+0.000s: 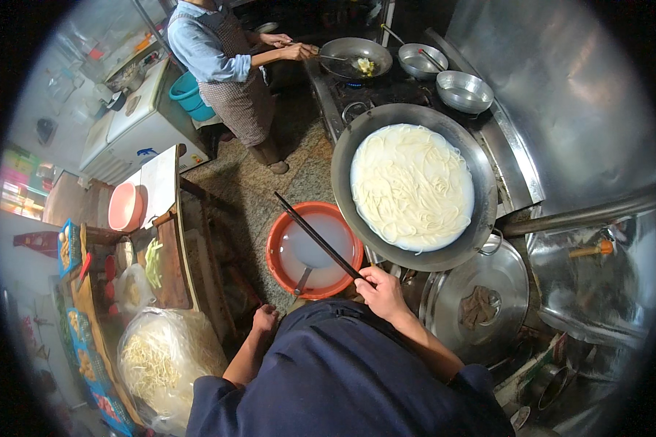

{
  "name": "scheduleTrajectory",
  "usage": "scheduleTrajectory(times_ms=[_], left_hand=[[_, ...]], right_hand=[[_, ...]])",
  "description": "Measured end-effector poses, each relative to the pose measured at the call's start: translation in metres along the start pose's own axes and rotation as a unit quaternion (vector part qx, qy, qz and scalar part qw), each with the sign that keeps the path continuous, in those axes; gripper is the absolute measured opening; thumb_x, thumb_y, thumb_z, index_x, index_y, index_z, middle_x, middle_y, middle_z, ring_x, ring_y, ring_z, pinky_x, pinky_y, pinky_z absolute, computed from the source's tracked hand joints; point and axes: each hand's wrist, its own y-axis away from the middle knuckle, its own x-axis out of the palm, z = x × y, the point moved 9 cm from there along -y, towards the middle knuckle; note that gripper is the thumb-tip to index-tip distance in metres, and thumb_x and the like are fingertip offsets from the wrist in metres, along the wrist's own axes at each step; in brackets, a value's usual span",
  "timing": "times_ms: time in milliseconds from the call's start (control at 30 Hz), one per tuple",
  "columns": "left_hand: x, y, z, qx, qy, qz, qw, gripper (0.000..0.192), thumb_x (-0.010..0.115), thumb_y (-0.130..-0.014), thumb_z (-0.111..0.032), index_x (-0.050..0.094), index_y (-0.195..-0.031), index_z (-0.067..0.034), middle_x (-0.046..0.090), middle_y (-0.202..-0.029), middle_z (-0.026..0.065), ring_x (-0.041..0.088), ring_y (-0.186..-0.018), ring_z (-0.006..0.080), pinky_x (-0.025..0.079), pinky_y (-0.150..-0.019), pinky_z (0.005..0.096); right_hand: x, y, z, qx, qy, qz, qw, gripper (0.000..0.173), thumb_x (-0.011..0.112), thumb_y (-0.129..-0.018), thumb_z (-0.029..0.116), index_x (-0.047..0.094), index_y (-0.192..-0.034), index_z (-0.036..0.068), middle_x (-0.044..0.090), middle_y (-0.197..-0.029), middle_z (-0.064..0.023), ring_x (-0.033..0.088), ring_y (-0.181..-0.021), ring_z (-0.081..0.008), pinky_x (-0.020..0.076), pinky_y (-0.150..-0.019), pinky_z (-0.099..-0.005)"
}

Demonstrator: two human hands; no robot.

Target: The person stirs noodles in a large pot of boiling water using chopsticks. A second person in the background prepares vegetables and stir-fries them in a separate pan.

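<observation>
My right hand (381, 291) is closed around the lower end of a pair of long dark chopsticks (320, 236), which point up and left over an orange basin (271, 247). Cloudy water and a ladle (304, 279) are in the basin. Just beyond my right hand, a large wok (484, 164) holds pale noodles (413, 188) in whitish liquid. My left hand (265, 318) hangs low by my left side, below the basin; its fingers look curled, but whether it holds anything is unclear.
A co-worker (224, 65) stands at the stove handling a smaller wok (385, 60) with food in it. Two metal pans (464, 93) sit behind the large wok. Left is a table with a cutting board (172, 262) and bagged sprouts (158, 360); right, a large metal lid (503, 311).
</observation>
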Motion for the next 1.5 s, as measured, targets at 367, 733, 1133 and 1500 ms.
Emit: scheduleTrajectory(times_ms=[367,733,1133,1500], left_hand=[[-0.005,0.009,0.020,-0.046,-0.027,0.003,0.999,0.038,0.069,-0.092,-0.028,0.072,-0.121,-0.004,0.075,-0.115,0.0190,0.072,-0.110,0.0306,0.055,-0.097,0.0390],[-0.004,0.009,0.000,-0.010,-0.030,0.002,0.999,0.038,0.069,-0.093,-0.024,0.071,-0.123,-0.001,0.075,-0.118,0.0186,0.071,-0.110,0.0303,0.054,-0.096,0.0397],[-0.002,0.011,0.003,-0.030,-0.011,0.015,0.999,0.040,0.068,-0.092,-0.027,0.071,-0.123,-0.001,0.075,-0.118,0.0201,0.071,-0.114,0.0313,0.054,-0.098,0.0394],[-0.012,0.022,-0.015,-0.007,-0.015,-0.010,1.000,0.035,0.072,-0.092,-0.021,0.071,-0.120,-0.001,0.077,-0.110,0.0159,0.072,-0.102,0.0257,0.055,-0.090,0.0379]], right_hand=[[0.003,-0.002,-0.006,0.012,-0.012,0.003,1.000,0.017,0.072,-0.092,0.009,0.067,-0.103,-0.003,0.073,-0.080,-0.0133,0.070,-0.069,-0.0155,0.0533,-0.064,-0.0316],[0.004,-0.002,-0.003,-0.002,-0.002,0.015,1.000,0.018,0.072,-0.093,0.009,0.067,-0.105,-0.003,0.073,-0.079,-0.0128,0.069,-0.070,-0.0144,0.0528,-0.064,-0.0316],[0.001,0.003,-0.004,-0.001,0.005,0.004,1.000,0.020,0.073,-0.092,0.012,0.068,-0.106,-0.002,0.076,-0.084,-0.0150,0.074,-0.075,-0.0180,0.0555,-0.066,-0.0329],[-0.002,0.004,-0.006,-0.001,0.006,0.005,1.000,0.024,0.074,-0.092,0.012,0.068,-0.108,-0.004,0.075,-0.085,-0.0172,0.074,-0.076,-0.0188,0.0554,-0.067,-0.0332]])
